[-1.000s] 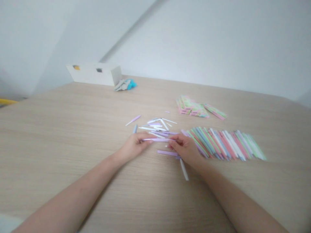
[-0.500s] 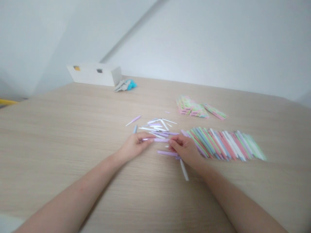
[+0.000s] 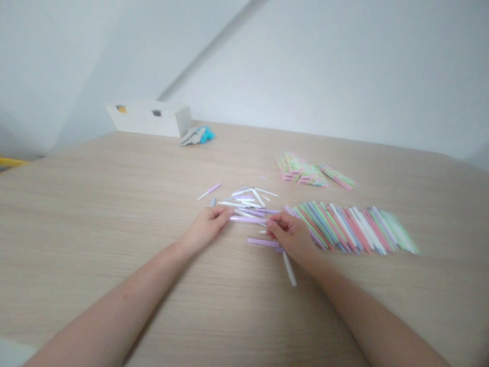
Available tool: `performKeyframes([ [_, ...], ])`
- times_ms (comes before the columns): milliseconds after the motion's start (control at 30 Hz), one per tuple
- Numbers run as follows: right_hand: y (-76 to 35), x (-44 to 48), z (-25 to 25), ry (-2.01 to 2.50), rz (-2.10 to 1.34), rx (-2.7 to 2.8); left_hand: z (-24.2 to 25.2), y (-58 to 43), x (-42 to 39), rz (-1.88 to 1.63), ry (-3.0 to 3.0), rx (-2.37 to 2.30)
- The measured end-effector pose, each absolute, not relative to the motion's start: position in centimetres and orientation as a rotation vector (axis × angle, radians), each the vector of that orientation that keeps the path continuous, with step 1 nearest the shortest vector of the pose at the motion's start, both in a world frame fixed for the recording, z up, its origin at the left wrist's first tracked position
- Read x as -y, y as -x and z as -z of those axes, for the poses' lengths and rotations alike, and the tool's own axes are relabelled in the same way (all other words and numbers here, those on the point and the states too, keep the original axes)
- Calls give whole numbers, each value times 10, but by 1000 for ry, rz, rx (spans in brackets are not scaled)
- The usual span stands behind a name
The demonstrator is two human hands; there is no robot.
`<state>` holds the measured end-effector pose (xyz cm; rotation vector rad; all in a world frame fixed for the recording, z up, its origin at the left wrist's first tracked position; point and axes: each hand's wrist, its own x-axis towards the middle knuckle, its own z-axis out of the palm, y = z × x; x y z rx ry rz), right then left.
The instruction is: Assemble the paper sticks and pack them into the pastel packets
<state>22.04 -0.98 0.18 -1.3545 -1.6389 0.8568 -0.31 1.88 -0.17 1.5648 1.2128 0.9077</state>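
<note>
Lilac stick [image 3: 247,219] — left hand [image 3: 204,228], right hand [image 3: 292,235]

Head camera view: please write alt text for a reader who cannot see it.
The left hand and right hand touch both ends of a lilac stick on a wooden table. A loose pile of sticks lies beyond them, a neat pastel row of sticks to the right.

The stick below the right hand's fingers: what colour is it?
The stick is lilac, best in the head view.
</note>
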Motion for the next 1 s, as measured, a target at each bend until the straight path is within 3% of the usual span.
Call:
performKeyframes([
  [667,-221,10,-4,1374,-955,1640,-1,3,-18,-934,-1619,-1219],
  [1000,-217,11,2,1285,-557,2048,-5,-1,-12,-773,-1657,-1123],
])
